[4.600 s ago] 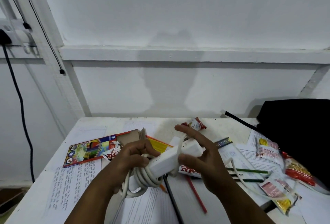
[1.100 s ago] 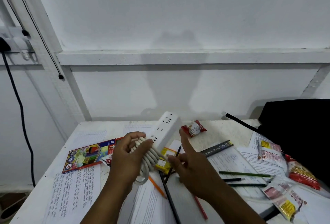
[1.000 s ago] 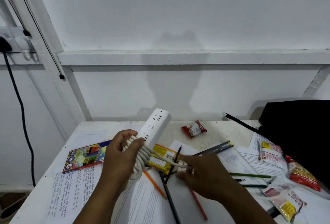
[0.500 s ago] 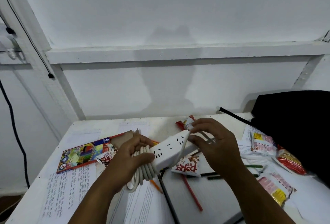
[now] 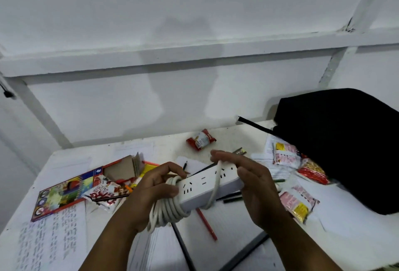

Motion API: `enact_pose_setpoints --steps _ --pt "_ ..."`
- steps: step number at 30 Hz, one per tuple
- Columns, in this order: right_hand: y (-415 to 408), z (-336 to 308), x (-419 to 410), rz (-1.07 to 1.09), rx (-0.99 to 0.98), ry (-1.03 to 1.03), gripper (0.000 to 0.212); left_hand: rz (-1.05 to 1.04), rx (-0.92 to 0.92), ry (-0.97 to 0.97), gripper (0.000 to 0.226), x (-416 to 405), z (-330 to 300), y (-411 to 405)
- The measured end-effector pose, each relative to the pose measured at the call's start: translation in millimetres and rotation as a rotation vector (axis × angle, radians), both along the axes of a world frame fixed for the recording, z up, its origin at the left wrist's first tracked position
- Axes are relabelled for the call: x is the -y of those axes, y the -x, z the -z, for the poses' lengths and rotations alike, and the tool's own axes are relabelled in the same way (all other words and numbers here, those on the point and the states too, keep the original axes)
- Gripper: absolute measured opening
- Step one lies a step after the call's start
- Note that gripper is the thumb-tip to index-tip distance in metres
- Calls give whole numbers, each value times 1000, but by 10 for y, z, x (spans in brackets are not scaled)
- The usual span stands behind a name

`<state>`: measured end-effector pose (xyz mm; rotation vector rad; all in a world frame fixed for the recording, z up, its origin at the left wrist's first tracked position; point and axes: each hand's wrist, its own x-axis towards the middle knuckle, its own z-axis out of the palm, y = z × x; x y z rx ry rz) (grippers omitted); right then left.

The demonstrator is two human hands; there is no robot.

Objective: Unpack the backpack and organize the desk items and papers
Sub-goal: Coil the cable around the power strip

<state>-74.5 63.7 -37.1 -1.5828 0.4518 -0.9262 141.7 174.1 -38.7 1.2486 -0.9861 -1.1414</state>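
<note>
A white power strip (image 5: 204, 186) lies level between my hands above the desk, sockets facing up. Its white cable (image 5: 166, 209) is coiled in several loops around the strip's left end. My left hand (image 5: 154, 188) grips those loops and the strip's end. My right hand (image 5: 251, 181) holds the strip's right end, and one strand of cable runs from its fingers over the strip and down underneath. The black backpack (image 5: 345, 141) sits on the desk at the right. Handwritten papers (image 5: 47, 240) cover the white desk (image 5: 168, 145).
A colourful pencil box (image 5: 64, 190) lies open at the left with a snack packet (image 5: 105, 192) beside it. More snack packets (image 5: 299, 202) lie by the backpack, one red packet (image 5: 200, 139) at the back. Pencils, one red (image 5: 206, 224), lie under my hands.
The strip has gone from upright in my left hand to level between both hands. My right hand has brought the loose cable end up and laid another turn across the strip.
</note>
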Motion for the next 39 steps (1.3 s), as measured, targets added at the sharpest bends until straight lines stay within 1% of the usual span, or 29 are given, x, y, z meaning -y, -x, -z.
enact_pose_setpoints --steps 1,3,4,5,7,8,9,10,11,13,15,17,19,21,22,25,26,28,29,31,32,36,39 --pt "35 -15 -4 -11 1 -15 61 3 -30 15 54 41 -11 57" --pt "98 -37 4 -27 -22 -73 81 18 -155 31 57 106 -62 175" --pt "131 -41 8 -25 -69 -85 87 12 -204 41 58 131 -92 233" --pt "157 -43 15 -9 -150 -59 85 -11 -226 51 57 155 -118 286" --pt "201 -48 1 44 -335 41 67 -78 -207 64 58 191 -153 363" --pt "220 -58 -24 63 -359 39 57 -105 -163 71 60 208 -169 401" --pt "219 -73 -52 87 -337 -21 48 -126 -102 79 63 223 -172 436" --pt "225 -82 -84 111 -316 -86 44 -141 -46 86 65 225 -168 472" --pt "225 -99 -117 134 -296 -131 43 -155 -8 90 67 225 -152 507" --pt "203 -124 -177 166 -318 -119 50 -173 47 98 69 208 -118 549" --pt "149 -144 -228 185 -402 -69 58 -161 134 106 69 175 -91 545" --pt "90 -167 -273 184 -495 -26 57 -133 201 106 68 135 -91 510" --pt "26 -208 -337 160 -550 1 53 -109 192 112 61 84 -98 467" --pt "-48 -238 -406 153 -548 -22 50 -112 167 105 53 16 -110 421" --pt "-81 -247 -433 154 -557 -27 51 -129 171 105 51 -11 -106 395" --pt "-224 -257 -566 155 -569 -25 68 -218 187 131 41 -98 -98 311" --pt "-269 -255 -610 148 -549 -59 66 -250 181 140 38 -118 -101 287" --pt "-345 -237 -697 117 -508 -109 51 -315 157 149 36 -144 -88 228" --pt "-377 -231 -737 100 -493 -91 42 -347 141 147 37 -154 -84 198" --pt "-407 -190 -761 82 -508 15 26 -406 112 133 38 -174 -72 136" --pt "-399 -173 -750 74 -542 62 24 -429 117 128 40 -178 -59 110" --pt "-284 -117 -652 47 -781 213 26 -448 224 135 45 -212 -21 72" --pt "-152 -67 -551 70 -978 418 24 -515 195 134 32 -212 -8 38"
